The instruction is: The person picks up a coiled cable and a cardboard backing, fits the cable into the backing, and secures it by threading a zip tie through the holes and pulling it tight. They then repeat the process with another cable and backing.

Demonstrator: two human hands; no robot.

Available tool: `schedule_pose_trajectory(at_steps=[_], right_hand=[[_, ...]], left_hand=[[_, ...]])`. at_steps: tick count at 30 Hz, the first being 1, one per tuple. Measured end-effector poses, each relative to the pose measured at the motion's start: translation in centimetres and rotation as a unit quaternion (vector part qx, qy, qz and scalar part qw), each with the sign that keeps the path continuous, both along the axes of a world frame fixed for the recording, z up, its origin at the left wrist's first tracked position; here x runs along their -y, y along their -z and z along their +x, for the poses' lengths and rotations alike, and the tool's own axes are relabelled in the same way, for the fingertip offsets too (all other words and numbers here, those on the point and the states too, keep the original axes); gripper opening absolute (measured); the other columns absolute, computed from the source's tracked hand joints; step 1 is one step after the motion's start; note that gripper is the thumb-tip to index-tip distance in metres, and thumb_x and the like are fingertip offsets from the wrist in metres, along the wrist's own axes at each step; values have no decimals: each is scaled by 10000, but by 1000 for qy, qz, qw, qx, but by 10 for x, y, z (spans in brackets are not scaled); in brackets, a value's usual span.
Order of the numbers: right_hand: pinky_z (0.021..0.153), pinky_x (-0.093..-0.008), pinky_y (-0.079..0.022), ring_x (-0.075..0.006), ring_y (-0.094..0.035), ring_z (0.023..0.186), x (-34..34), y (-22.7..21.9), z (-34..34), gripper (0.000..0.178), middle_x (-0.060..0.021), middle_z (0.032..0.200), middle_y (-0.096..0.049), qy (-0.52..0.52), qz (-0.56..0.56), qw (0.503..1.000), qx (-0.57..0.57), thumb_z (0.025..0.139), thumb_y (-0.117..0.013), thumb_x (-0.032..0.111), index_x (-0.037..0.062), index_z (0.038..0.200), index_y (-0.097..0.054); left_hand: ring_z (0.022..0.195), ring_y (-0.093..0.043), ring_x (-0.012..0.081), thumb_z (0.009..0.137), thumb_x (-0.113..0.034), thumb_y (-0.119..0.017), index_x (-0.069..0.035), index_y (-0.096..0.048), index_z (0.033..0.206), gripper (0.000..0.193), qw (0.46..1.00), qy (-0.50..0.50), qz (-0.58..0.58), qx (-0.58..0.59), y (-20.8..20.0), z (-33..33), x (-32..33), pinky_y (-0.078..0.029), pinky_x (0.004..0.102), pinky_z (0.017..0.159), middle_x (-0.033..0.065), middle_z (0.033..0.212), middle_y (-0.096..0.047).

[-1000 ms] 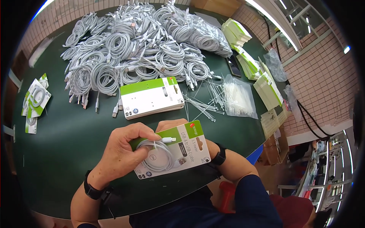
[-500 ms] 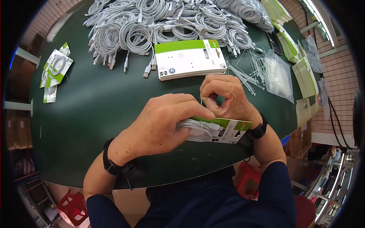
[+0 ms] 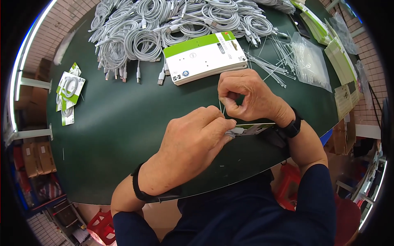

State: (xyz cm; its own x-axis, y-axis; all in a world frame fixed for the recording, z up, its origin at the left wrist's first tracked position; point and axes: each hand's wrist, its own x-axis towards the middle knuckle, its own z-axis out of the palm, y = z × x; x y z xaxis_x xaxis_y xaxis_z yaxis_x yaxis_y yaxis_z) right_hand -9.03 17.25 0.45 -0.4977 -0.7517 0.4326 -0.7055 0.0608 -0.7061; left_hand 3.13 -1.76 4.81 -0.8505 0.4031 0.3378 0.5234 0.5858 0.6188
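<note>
My left hand [image 3: 188, 145] grips a green-and-white cardboard card [image 3: 259, 128], now seen nearly edge-on. Part of a white cable [image 3: 234, 132] shows against the card beside my fingertips; the rest of its coil is hidden behind my hand. Thumb and forefinger of my right hand [image 3: 252, 93] are pinched together on a thin white cable tie [image 3: 222, 108], whose strands run down to the card by my left fingertips. Just beyond my hands lies a stack of the same kind of cards [image 3: 205, 59].
Coiled white cables [image 3: 143, 45] are heaped along the far side of the dark green table [image 3: 111, 160]. Loose cable ties [image 3: 271, 69] and a plastic bag of ties [image 3: 310, 61] lie to the right. Carded cables [image 3: 70, 88] rest at the left; more card stacks [image 3: 338, 57] line the right edge.
The card has tipped from facing up to nearly edge-on, hiding most of the coil. My left hand has rolled over it, and my right hand keeps its pinch slightly higher. The view has shifted.
</note>
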Motion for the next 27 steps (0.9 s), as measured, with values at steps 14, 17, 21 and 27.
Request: schedule_pose_trajectory(at_steps=[14,17,21,27], right_hand=[[544,-285,-470,-198,-562,582,1,6,-1,127,-65,702,-553,-15,30,999,25,688,-624,-63,20,742,-543],[542,-283,-463,-196,-553,582,-1,3,-3,131,-59,695,-558,2,2,1000,9,682,-612,-67,28,742,-545],[542,-286,-457,-205,-548,586,-5,-8,-5,140,-57,690,-560,26,-12,998,50,671,-603,-71,35,744,-549],[541,-287,-462,-204,-553,579,-9,2,-9,133,-58,691,-563,19,-1,1000,-9,677,-604,-70,30,751,-558]], left_hand=[[718,-624,278,706,30,-817,-43,-705,1033,354,999,-1,32,-25,16,-3,-4,-496,382,594,82,853,-621],[714,-614,264,687,20,-827,-58,-708,1025,367,998,0,24,-60,9,-2,0,-490,375,586,70,843,-609],[716,-604,246,667,3,-841,-70,-711,1000,365,997,13,4,-75,10,-5,-3,-482,363,576,61,821,-586],[721,-597,237,665,3,-837,-55,-714,965,330,996,-1,3,-91,7,-7,-12,-475,355,566,59,791,-561]])
